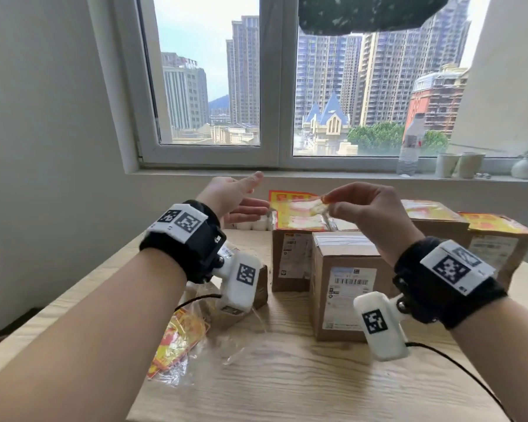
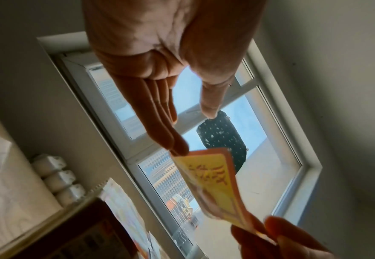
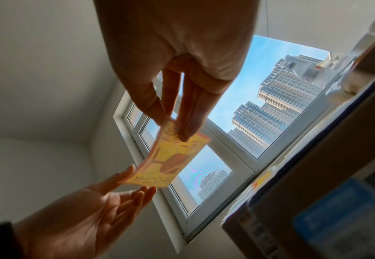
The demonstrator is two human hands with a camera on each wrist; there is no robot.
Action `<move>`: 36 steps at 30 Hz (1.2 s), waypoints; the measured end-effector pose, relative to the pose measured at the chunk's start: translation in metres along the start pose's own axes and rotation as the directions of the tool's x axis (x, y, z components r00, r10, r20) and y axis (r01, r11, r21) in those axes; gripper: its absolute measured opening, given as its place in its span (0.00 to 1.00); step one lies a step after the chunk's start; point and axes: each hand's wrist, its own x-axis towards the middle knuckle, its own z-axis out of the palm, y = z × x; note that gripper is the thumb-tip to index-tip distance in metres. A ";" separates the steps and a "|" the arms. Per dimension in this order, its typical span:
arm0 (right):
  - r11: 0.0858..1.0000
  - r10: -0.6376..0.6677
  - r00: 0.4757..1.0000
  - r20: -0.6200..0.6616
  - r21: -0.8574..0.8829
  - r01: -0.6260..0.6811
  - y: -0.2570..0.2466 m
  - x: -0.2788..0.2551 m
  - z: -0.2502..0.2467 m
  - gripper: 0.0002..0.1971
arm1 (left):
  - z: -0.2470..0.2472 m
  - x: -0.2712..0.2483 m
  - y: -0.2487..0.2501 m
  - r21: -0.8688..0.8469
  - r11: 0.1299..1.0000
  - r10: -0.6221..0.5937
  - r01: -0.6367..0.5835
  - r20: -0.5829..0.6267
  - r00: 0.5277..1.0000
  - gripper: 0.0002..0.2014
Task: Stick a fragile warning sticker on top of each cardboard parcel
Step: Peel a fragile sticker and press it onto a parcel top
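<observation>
Sticker is hanging pinched by the right hand, stretching left toward the open left hand, whose fingertips are seemingly touching it.

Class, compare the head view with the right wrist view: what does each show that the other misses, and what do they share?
Only the head view shows the wooden table, the sticker pack near the left arm, the unstickered front parcel and the bottle on the sill.

Only the right wrist view shows the sticker's yellow face with its red print, and the left hand's open palm.

Both show the right hand pinching the sticker, the left hand open beside it, and the window.
</observation>
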 end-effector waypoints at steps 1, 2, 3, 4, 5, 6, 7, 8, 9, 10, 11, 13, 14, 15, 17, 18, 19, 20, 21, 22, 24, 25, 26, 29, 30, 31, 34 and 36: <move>0.999 -0.015 1.000 0.001 -0.029 0.015 0.000 -0.003 -0.006 0.11 | 0.010 -0.001 0.003 0.015 1.000 -0.003 0.003 0.005 1.000 0.19; 0.999 -0.024 1.000 0.001 -0.041 0.024 0.001 -0.005 -0.013 0.13 | 0.019 -0.001 0.004 0.031 1.000 -0.005 0.004 0.008 1.000 0.19; 0.999 -0.029 1.000 0.000 -0.045 0.029 0.001 -0.007 -0.020 0.14 | 0.027 -0.002 0.004 0.043 0.999 -0.007 0.007 0.015 1.000 0.19; 0.999 -0.032 0.999 -0.004 -0.042 0.032 0.001 -0.010 -0.027 0.14 | 0.035 -0.002 0.002 0.044 0.999 -0.012 0.010 0.023 1.000 0.19; 0.999 -0.033 0.999 -0.011 -0.037 0.033 0.001 -0.012 -0.033 0.15 | 0.043 -0.002 0.001 0.030 0.999 -0.017 0.016 0.029 0.999 0.18; 0.999 -0.036 0.999 -0.020 -0.034 0.035 0.002 -0.014 -0.039 0.15 | 0.051 -0.002 -0.001 0.002 1.000 -0.021 0.021 0.036 0.999 0.17; 0.999 -0.039 0.999 -0.034 -0.033 0.038 0.003 -0.015 -0.045 0.16 | 0.058 -0.002 -0.003 -0.029 0.999 -0.026 0.027 0.046 0.999 0.15; 0.999 -0.036 0.998 -0.047 -0.034 0.034 0.004 -0.015 -0.051 0.16 | 0.066 -0.001 -0.005 -0.049 0.998 -0.029 0.031 0.057 0.998 0.13; 0.999 -0.020 0.998 -0.056 -0.030 0.019 0.006 -0.015 -0.056 0.17 | 0.073 -0.001 -0.007 -0.055 0.998 -0.026 0.030 0.063 0.998 0.11; 1.000 0.006 0.998 -0.061 -0.027 -0.008 0.009 -0.016 -0.061 0.16 | 0.079 0.001 -0.008 -0.049 0.998 -0.021 0.024 0.065 0.998 0.10; 0.999 0.036 0.997 -0.061 -0.024 -0.038 0.011 -0.016 -0.065 0.16 | 0.085 0.002 -0.011 -0.041 0.999 -0.012 0.015 0.066 0.998 0.10; 0.995 0.098 0.993 -0.071 -0.016 -0.099 0.017 -0.014 -0.071 0.14 | 0.095 0.004 -0.014 -0.021 1.000 0.004 -0.003 0.066 0.998 0.11; 0.991 0.132 0.988 -0.078 -0.009 -0.134 0.021 -0.013 -0.074 0.12 | 0.099 0.005 -0.016 -0.010 1.000 0.010 -0.009 0.067 0.998 0.11; 0.985 0.172 0.982 -0.082 0.007 -0.172 0.024 -0.010 -0.077 0.09 | 0.103 0.007 -0.019 -0.001 1.000 0.012 -0.012 0.071 0.997 0.12; 0.971 0.238 0.966 -0.099 0.031 -0.236 0.032 -0.005 -0.078 0.06 | 0.110 0.008 -0.024 0.010 1.000 0.012 -0.013 0.090 0.996 0.13; 0.968 0.250 0.960 -0.124 0.026 -0.248 0.037 -0.002 -0.078 0.06 | 0.113 0.010 -0.027 0.018 1.000 0.009 -0.011 0.098 0.995 0.13; 0.965 0.261 0.953 -0.152 0.021 -0.261 0.042 0.003 -0.078 0.07 | 0.115 0.011 -0.029 0.030 1.000 0.008 -0.011 0.101 0.995 0.13; 0.961 0.276 0.946 -0.170 0.018 -0.277 0.046 0.006 -0.077 0.08 | 0.116 0.012 -0.030 0.049 0.999 0.009 -0.014 0.099 0.995 0.12; 0.954 0.296 0.939 -0.178 0.011 -0.299 0.049 0.009 -0.076 0.09 | 0.116 0.013 -0.031 0.076 0.997 0.014 -0.021 0.091 0.996 0.11; 0.948 0.311 0.933 -0.182 -0.004 -0.317 0.052 0.012 -0.074 0.09 | 0.116 0.014 -0.032 0.113 0.993 0.021 -0.030 0.080 0.997 0.10; 0.941 0.319 0.929 -0.189 -0.056 -0.335 0.057 0.016 -0.071 0.09 | 0.116 0.016 -0.035 0.194 0.980 0.037 -0.047 0.055 0.998 0.08; 0.937 0.315 0.930 -0.187 -0.092 -0.336 0.060 0.017 -0.071 0.08 | 0.116 0.017 -0.037 0.232 0.971 0.044 -0.054 0.048 0.998 0.08; 0.931 0.314 0.931 -0.184 -0.130 -0.340 0.062 0.017 -0.070 0.08 | 0.117 0.018 -0.039 0.270 0.961 0.045 -0.056 0.047 0.998 0.07; 0.904 0.314 0.927 -0.205 -0.233 -0.358 0.067 0.016 -0.066 0.07 | 0.119 0.023 -0.046 0.369 0.928 0.048 -0.058 0.035 0.998 0.07; 0.900 0.313 0.924 -0.219 -0.241 -0.362 0.067 0.016 -0.066 0.08 | 0.120 0.024 -0.047 0.390 0.919 0.057 -0.062 0.025 0.998 0.07; 0.897 0.315 0.922 -0.226 -0.246 -0.366 0.067 0.017 -0.065 0.09 | 0.121 0.026 -0.048 0.406 0.912 0.066 -0.066 0.012 0.998 0.08; 0.898 0.285 0.931 -0.230 -0.276 -0.343 0.065 0.017 -0.061 0.07 | 0.123 0.028 -0.049 0.443 0.894 0.095 -0.066 -0.044 0.994 0.09; 0.894 0.198 0.952 -0.234 -0.355 -0.274 0.065 0.017 -0.059 0.06 | 0.123 0.027 -0.049 0.444 0.892 0.129 -0.086 -0.067 0.989 0.09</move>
